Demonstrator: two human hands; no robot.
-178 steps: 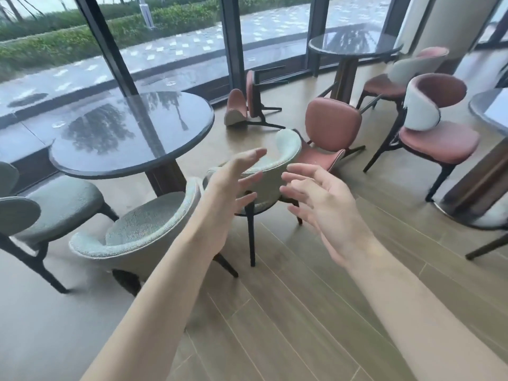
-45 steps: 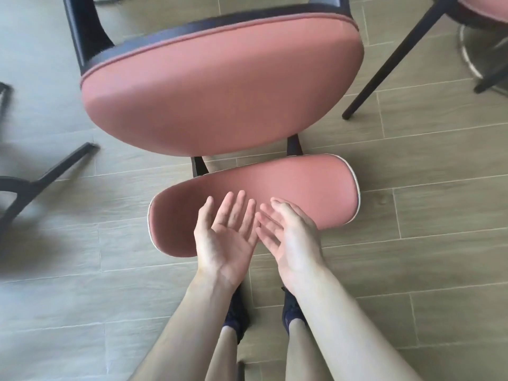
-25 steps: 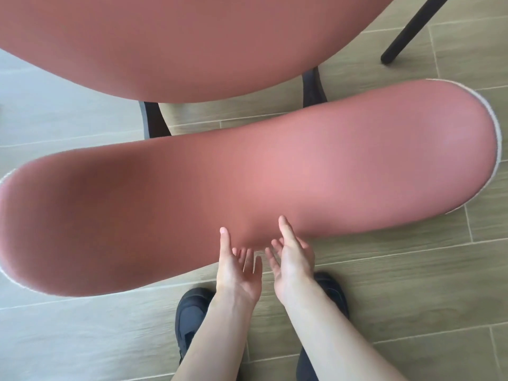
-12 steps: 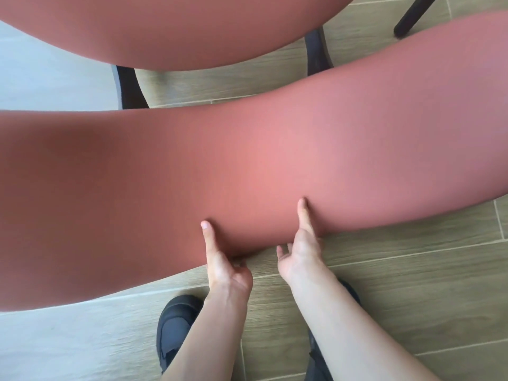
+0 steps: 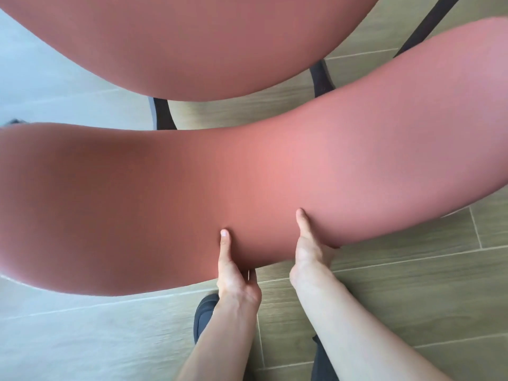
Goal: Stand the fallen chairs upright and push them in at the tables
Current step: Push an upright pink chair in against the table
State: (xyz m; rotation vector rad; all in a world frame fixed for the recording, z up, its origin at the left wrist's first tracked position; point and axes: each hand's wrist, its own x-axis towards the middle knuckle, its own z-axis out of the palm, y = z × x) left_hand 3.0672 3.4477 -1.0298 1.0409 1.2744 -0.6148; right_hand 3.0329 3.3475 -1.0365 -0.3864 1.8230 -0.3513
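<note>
Whereas half a second ago the thumbs sat lower on it, the curved terracotta-pink padded chair backrest (image 5: 275, 182) now fills more of the view, nearer the camera. Left hand (image 5: 233, 273) and right hand (image 5: 309, 251) both grip its near lower edge, thumbs on top, fingers tucked underneath. Count: two hands, one backrest, one matching pink seat cushion (image 5: 192, 42) beyond it, two dark shoes on wood-plank floor (image 5: 412, 284).

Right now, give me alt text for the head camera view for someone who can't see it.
Both hands, left hand and right hand, grip the lower edge of a pink chair backrest, thumbs on top and fingers tucked underneath. The pink seat fills the top of the view, over a wood-look floor.
</note>
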